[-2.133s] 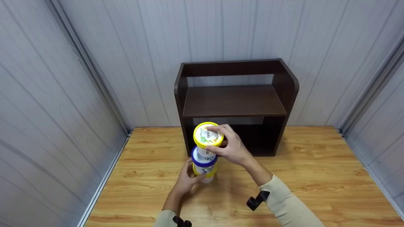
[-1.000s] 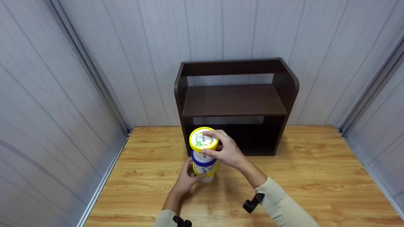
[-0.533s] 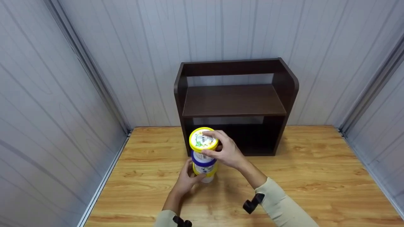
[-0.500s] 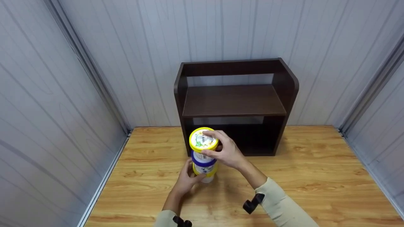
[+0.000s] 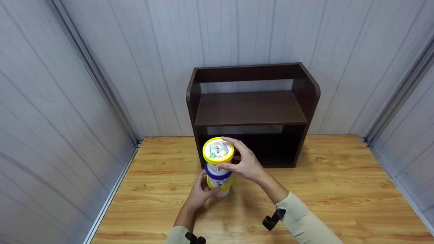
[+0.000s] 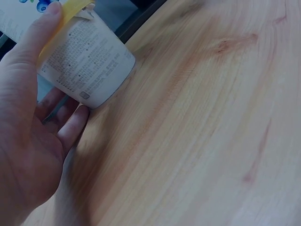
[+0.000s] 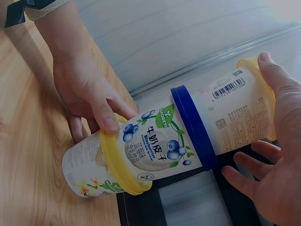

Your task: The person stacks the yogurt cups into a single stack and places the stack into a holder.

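Three lidded yogurt cups stand stacked upright in front of the shelf. The top cup [image 5: 218,149] wears a yellow lid, and below it sits the blueberry cup [image 7: 155,136] with its dark blue lid. The bottom cup [image 6: 89,61] also has a yellow lid. My left hand [image 5: 200,195] grips the bottom cup around its lid, thumb in front and fingers behind. Spread around the top cup, my right hand [image 5: 245,164] keeps its thumb and index finger by the yellow rim; in the right wrist view its other fingers [image 7: 254,165] stand off the cup wall.
A dark brown two-tier shelf [image 5: 251,108] stands behind the stack against the pale panelled wall [image 5: 162,67]. The wood-grain table [image 5: 339,189] reaches both side walls, with metal strips along the corners.
My right hand and the top cup came down and left onto the blue lid. Since half a second ago, the index finger has slid back from the lid's top to its rim. My left hand stayed put.
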The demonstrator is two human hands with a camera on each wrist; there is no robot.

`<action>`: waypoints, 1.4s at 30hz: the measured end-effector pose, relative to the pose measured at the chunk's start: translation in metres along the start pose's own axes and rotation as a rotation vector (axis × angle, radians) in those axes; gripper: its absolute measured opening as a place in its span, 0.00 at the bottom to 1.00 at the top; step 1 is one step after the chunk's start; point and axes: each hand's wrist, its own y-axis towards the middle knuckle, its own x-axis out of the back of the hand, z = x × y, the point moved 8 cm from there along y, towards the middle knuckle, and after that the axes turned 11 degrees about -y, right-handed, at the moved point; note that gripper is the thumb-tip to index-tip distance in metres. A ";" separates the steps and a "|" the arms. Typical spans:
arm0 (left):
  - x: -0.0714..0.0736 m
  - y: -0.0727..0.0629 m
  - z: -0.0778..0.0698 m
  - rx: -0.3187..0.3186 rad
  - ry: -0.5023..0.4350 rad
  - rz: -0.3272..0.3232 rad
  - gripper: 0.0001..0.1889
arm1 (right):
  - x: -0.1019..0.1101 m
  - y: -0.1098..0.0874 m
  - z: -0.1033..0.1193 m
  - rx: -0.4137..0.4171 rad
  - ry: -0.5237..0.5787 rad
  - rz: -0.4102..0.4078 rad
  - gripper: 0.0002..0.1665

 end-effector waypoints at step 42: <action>0.002 0.000 0.001 0.000 -0.002 0.004 0.43 | 0.011 -0.036 -0.033 -0.057 0.096 -0.037 0.49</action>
